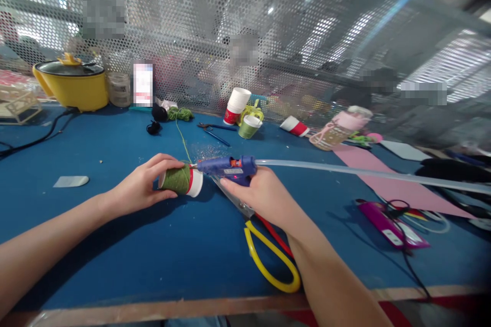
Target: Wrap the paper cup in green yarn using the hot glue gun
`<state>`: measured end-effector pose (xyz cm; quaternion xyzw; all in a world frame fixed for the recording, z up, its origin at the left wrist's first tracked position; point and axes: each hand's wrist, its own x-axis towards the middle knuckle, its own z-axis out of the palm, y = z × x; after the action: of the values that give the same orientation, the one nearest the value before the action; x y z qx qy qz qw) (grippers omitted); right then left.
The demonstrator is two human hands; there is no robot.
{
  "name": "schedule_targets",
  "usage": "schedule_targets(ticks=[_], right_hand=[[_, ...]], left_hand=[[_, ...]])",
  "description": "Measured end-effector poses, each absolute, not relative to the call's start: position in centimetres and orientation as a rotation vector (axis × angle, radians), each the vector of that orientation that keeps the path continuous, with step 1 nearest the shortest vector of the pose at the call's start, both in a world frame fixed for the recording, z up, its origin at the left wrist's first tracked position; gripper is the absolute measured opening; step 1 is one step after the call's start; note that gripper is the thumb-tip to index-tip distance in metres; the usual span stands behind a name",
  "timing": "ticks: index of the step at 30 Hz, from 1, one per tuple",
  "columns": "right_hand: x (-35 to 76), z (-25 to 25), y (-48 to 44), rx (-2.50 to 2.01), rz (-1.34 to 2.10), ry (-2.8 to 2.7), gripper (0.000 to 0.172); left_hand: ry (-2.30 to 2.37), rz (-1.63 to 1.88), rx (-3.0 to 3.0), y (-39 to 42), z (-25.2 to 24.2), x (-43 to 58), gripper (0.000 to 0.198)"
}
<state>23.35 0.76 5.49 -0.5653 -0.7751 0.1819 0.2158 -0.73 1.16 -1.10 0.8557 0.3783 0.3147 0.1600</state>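
While a green-yarn-wrapped paper cup (pixel 180 180) is gripped by the left hand (pixel 140 184), a blue plastic glue gun (pixel 228 167) is clasped by the right hand (pixel 264 196). Its nozzle is set against the cup.

2 bare forearms, slim wrists — left grip (pixel 140 189), right grip (pixel 264 196) both bare, slender fingers.

My bare left forearm (pixel 57 235) reaching in from the counter's (pixel 115 276) near left corner, left grip (pixel 140 188) curled closed, fingers on top, right forearm (pixel 326 276) angling in from the near edge, right grip (pixel 264 196) clenched, wrist straight
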Motion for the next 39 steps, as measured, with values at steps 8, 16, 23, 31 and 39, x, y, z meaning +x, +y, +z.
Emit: schedule_targets(ticks=[8,16,23,31,39], right_hand=[[23.21,5.42,0.96,-1.545,0.485,-2.136,0.014],[23.03,5.34,1.21,-1.554,0.486,-2.129,0.013],[23.2,5.43,0.87,-1.532,0.492,-2.147,0.013],[23.02,5.38,1.19,-1.532,0.477,-2.143,0.011],[23.15,5.71,0.71,-1.573,0.52,-2.123,0.013]], left_hand=[[1.092,0.907,2.478,1.1,-1.19,-0.59,0.042],[1.09,0.918,2.499,1.04,-1.3,-0.5,0.042],[1.078,0.922,2.516,0.93,-1.15,-0.36,0.04],[1.076,0.908,2.543,0.94,-1.2,-0.38,0.039],[1.057,0.893,2.539,0.86,-1.19,-0.47,0.038]])
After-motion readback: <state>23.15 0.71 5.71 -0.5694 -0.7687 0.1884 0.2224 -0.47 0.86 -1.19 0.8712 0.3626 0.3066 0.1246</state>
